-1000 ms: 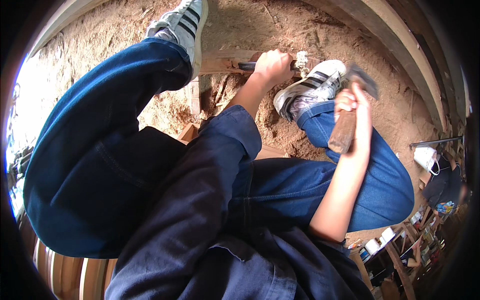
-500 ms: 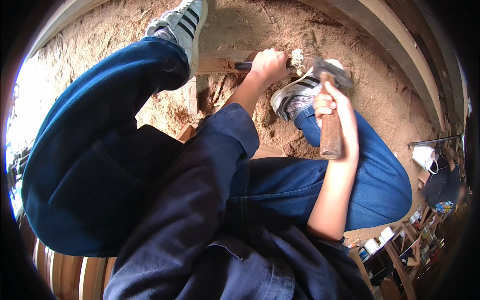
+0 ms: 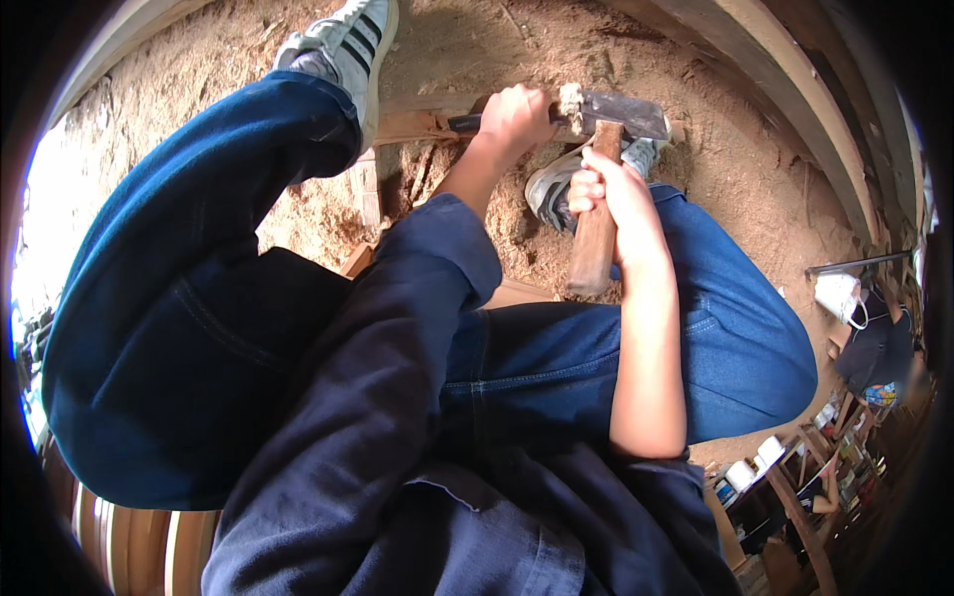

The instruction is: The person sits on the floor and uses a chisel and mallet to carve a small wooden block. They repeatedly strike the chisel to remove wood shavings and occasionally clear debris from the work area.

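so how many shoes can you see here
2: one white striped shoe at the top left, pressed on the wooden piece; the other shoe sits mostly hidden behind the hammer and right hand.

Sawdust and wood shavings (image 3: 755, 179) blanket the floor, sandy and pale. Curved timber beams (image 3: 795, 89) sweep across the upper right. Bright daylight glares in at the left edge (image 3: 40, 209). Cluttered wooden shelves (image 3: 795, 487) crowd the lower right corner.
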Action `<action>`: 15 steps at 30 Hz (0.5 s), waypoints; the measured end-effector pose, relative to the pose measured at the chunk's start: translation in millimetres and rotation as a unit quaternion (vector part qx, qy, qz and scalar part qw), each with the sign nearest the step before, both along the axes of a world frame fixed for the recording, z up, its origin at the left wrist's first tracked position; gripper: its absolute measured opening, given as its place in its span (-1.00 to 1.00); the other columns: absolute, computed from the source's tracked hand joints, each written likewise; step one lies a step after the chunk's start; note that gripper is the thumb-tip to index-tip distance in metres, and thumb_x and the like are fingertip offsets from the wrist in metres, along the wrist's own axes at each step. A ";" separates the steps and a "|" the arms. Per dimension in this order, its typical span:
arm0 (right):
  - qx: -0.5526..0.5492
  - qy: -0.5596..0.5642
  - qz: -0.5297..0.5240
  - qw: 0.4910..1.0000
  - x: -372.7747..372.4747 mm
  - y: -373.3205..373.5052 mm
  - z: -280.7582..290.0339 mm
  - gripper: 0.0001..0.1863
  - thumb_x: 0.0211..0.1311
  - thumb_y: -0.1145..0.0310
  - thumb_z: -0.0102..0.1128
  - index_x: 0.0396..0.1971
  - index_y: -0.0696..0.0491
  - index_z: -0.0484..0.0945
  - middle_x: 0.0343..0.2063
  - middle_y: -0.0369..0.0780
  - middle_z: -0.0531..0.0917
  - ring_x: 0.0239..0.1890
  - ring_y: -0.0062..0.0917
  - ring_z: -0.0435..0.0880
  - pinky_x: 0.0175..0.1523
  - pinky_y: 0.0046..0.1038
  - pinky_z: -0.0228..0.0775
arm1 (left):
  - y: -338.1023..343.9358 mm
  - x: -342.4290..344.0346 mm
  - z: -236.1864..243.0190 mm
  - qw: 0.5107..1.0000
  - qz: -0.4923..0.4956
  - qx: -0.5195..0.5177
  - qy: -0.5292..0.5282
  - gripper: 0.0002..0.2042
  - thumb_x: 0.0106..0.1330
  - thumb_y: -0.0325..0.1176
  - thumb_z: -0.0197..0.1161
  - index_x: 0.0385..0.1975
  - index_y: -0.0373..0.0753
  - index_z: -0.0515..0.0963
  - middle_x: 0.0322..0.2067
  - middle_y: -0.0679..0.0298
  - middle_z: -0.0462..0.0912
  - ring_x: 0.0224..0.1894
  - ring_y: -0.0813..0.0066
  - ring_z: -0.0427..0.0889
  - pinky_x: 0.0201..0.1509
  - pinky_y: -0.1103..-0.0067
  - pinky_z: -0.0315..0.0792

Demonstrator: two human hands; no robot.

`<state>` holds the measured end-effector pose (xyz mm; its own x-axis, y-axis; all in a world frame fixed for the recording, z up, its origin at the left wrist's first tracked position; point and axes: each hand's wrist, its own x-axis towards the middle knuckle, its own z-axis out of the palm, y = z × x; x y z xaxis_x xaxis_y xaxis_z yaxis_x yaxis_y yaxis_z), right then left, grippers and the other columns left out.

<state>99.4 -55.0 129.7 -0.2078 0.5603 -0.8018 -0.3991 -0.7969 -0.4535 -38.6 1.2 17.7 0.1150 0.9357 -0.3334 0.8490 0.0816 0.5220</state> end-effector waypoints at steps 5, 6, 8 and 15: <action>-0.027 0.068 -0.092 0.993 50.3 13.3 41.4 -0.80 0.33 0.36 0.06 -0.41 0.11 0.29 -0.65 -0.41 0.30 -0.69 -0.84 0.24 -0.63 -0.76 0.14 | -8.6 -0.8 -14.4 0.993 -0.004 0.115 0.005 -0.64 -0.02 -0.01 0.35 -0.44 -0.22 0.63 -0.47 0.06 0.66 -0.34 0.12 0.67 -0.23 0.36 0.56; 0.004 0.047 -0.108 0.993 60.4 16.7 51.6 -0.79 0.33 0.34 0.04 -0.47 0.04 0.28 -0.65 -0.43 0.31 -0.69 -0.82 0.26 -0.60 -0.74 0.18 | -10.9 -0.5 -15.8 0.992 0.001 0.126 0.009 -0.65 -0.03 -0.03 0.35 -0.45 -0.22 0.63 -0.48 0.06 0.65 -0.36 0.11 0.66 -0.24 0.36 0.56; 0.143 -0.077 -0.185 0.969 79.6 24.5 62.2 -0.76 0.33 0.31 0.04 -0.51 0.00 0.26 -0.68 -0.42 0.28 -0.68 -0.79 0.26 -0.57 -0.70 0.21 | -9.8 -2.2 -18.0 0.992 -0.004 0.128 -0.005 -0.65 -0.03 -0.03 0.36 -0.47 -0.23 0.62 -0.50 0.06 0.65 -0.38 0.09 0.66 -0.26 0.34 0.55; 0.164 -0.360 -0.088 0.914 38.6 13.5 32.9 -0.84 0.22 0.43 -0.03 -0.56 0.03 0.28 -0.72 -0.36 0.31 -0.69 -0.60 0.34 -0.52 -0.52 0.29 | -6.4 4.4 -6.2 0.997 -0.020 0.071 -0.003 -0.57 0.03 0.06 0.32 -0.40 -0.24 0.61 -0.45 0.05 0.65 -0.30 0.12 0.66 -0.18 0.34 0.53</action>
